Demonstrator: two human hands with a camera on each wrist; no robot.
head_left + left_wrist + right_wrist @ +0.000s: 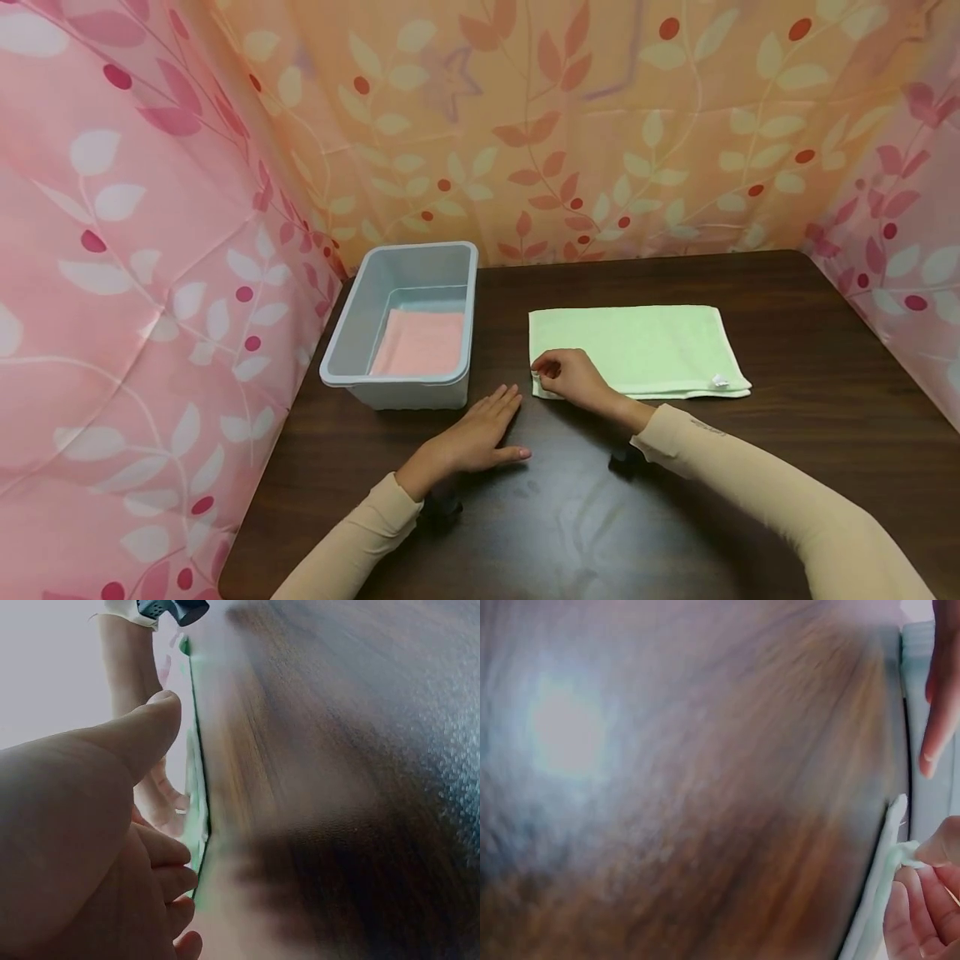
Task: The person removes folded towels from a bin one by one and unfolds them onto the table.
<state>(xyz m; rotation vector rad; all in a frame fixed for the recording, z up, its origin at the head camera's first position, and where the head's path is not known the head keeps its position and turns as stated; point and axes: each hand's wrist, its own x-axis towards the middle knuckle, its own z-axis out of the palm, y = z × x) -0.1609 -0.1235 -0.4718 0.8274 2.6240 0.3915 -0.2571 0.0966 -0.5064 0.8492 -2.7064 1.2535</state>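
A light green towel (630, 342) lies folded in a flat rectangle on the dark wooden table, a small white tag (719, 382) near its front right corner. My right hand (573, 379) pinches the towel's front left corner between thumb and fingers; the right wrist view shows the pinched green edge (907, 853) lifted off the layer below. My left hand (480, 433) is spread with straight fingers, palm down over the table, left of the towel and in front of the grey bin (408, 393). It holds nothing.
Inside the grey bin at the left lies a folded pink towel (420, 342). Floral curtains (525, 125) close off the back and both sides of the table (570, 500). Dark wrist-worn devices sit under both forearms.
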